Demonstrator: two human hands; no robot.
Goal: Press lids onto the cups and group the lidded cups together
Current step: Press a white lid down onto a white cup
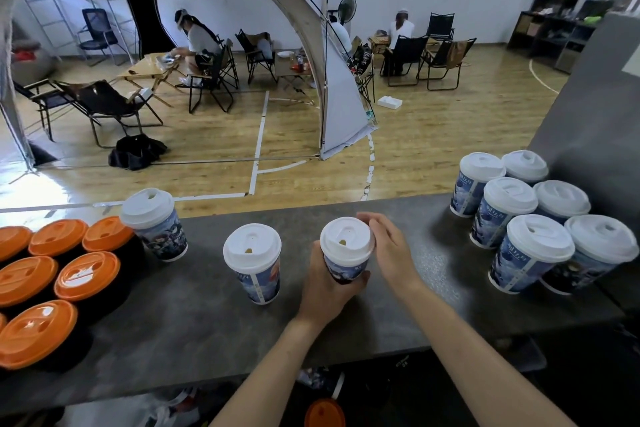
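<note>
Left grip (325, 288) round cup (346, 253), base apparently hidden

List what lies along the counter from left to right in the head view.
Orange-lidded cups → white-lidded cup by the far edge → second white-lidded cup → held cup gripped by the left hand → right hand beside its lid → cluster of six white-lidded cups.

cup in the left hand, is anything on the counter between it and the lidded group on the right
Nothing visible does. Only the right hand is beside the held cup, and bare counter runs on to the six grouped cups.
</note>
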